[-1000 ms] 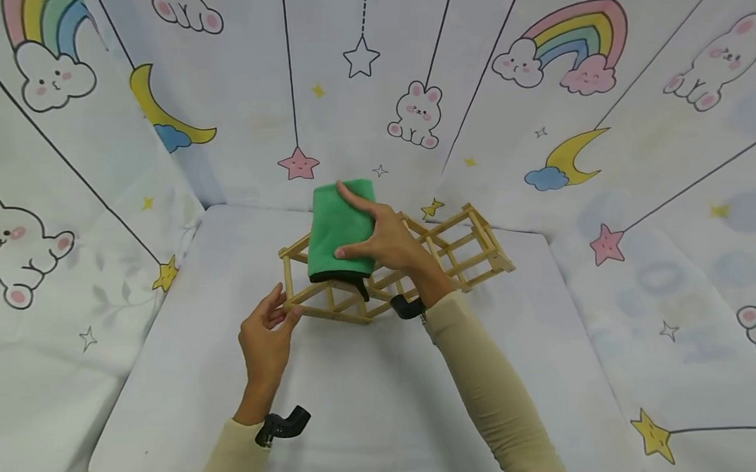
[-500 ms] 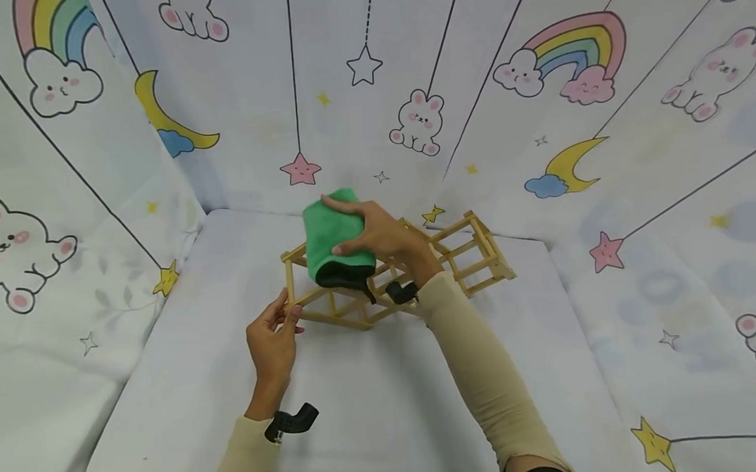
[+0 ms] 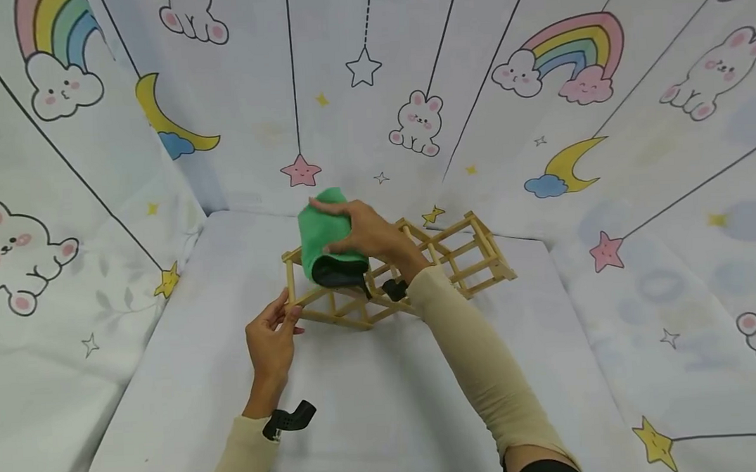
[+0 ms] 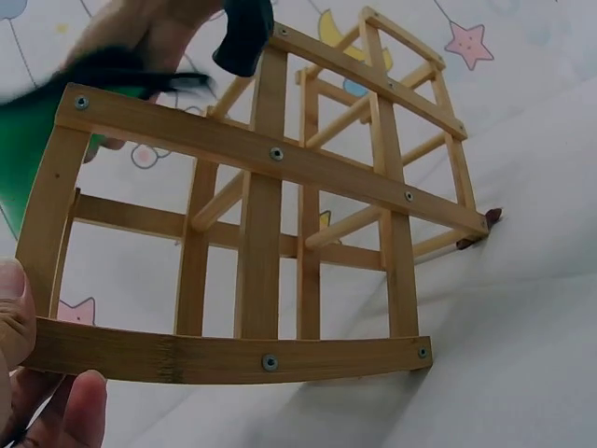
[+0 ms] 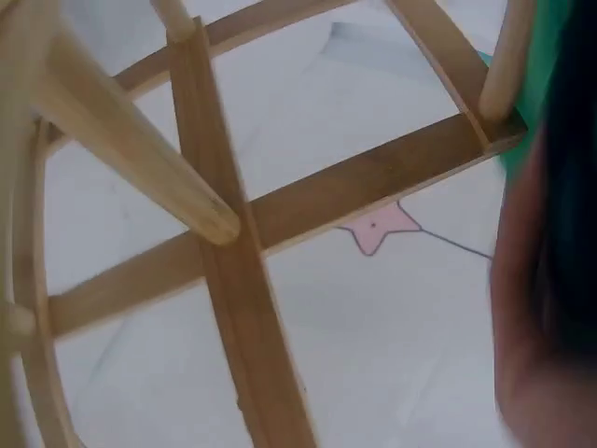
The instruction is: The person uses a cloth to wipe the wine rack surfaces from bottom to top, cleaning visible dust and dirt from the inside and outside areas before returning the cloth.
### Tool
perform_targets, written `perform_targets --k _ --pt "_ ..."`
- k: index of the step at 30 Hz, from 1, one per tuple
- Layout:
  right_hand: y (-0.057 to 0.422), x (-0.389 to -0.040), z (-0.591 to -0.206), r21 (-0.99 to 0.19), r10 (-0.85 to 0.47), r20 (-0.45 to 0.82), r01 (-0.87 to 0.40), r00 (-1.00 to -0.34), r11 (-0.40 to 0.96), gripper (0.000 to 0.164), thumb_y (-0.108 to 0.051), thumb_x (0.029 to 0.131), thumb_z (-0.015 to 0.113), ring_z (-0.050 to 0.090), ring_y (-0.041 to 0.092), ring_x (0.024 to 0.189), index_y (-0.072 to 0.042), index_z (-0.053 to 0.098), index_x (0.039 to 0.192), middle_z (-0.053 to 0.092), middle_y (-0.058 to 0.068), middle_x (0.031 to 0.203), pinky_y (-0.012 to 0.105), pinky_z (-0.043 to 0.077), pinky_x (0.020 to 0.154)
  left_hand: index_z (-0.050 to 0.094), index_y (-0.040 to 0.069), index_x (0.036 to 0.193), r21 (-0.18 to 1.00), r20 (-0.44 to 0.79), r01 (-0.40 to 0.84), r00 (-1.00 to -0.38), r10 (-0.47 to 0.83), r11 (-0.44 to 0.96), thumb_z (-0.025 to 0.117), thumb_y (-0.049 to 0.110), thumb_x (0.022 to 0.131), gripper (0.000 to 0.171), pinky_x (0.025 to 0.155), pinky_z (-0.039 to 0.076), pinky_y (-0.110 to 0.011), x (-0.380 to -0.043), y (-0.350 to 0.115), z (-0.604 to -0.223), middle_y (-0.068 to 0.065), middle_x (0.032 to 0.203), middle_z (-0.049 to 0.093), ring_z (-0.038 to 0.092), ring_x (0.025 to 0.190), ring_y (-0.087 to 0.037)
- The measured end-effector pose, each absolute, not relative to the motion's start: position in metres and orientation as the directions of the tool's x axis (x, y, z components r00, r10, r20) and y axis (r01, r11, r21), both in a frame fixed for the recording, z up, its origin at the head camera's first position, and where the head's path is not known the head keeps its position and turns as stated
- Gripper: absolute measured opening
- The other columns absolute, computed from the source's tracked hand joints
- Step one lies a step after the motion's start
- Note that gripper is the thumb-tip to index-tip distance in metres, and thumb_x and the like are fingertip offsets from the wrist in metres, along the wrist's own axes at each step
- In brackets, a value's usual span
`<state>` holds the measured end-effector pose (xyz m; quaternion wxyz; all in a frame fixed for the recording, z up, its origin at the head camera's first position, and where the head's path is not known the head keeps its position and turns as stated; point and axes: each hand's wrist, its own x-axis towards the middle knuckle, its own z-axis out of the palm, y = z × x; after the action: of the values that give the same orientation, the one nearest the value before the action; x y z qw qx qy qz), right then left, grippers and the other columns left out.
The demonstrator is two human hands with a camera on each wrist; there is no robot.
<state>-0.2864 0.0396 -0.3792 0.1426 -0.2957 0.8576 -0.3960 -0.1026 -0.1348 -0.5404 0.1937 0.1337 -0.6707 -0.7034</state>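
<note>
A slatted wooden wine rack (image 3: 290, 276) lies across the white surface, its bars screwed together in open squares. At its near left corner my left hand (image 3: 271, 343) pinches the frame between thumb and fingers; the left wrist view shows those fingertips (image 4: 86, 406) at the end of a slat. My right hand (image 3: 373, 230) grips a folded green cloth (image 3: 321, 231) with a dark edge, over the rack's left section. The cloth covers part of the bars there. In the right wrist view the rack's bars (image 5: 364, 177) fill the left and middle, with my hand blurred at the right.
The rack stands on a padded white surface (image 3: 360, 413). Behind it and on both sides rises a white cloth backdrop (image 3: 246, 108) printed with rabbits, stars and rainbows. The rack's right section (image 3: 498, 266) reaches close to the back edge.
My right hand has moved left with the cloth, which has tilted so that more of its dark side shows. The left hand has kept its hold on the rack's corner.
</note>
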Motion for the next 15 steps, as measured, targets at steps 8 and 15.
perform_targets --k 8,15 --pt "0.029 -0.302 -0.370 -0.714 -0.413 0.172 -0.402 -0.894 0.573 0.090 -0.020 0.087 0.091 0.057 0.035 0.136 -0.038 0.044 0.162 0.047 0.017 0.165 0.049 0.055 0.106 0.069 0.015 0.142 0.997 0.042 0.066 -0.899 -0.436 -0.041 0.079 0.021 0.097 0.047 0.067 0.061 -0.019 -0.103 -0.131 -0.538 -0.021 0.118 0.076 0.070 0.090 -0.004" --pt "0.008 -0.314 -0.368 -0.469 -0.546 -0.018 -0.475 -0.838 0.745 0.083 -0.028 0.093 0.086 0.057 0.032 0.137 -0.038 0.042 0.163 0.048 0.013 0.165 0.044 0.058 0.102 0.071 0.014 0.141 0.996 0.057 0.080 -0.892 -0.448 -0.032 0.080 0.018 0.096 0.046 0.064 0.061 -0.020 -0.103 -0.127 -0.541 -0.021 0.116 0.076 0.071 0.088 -0.004"
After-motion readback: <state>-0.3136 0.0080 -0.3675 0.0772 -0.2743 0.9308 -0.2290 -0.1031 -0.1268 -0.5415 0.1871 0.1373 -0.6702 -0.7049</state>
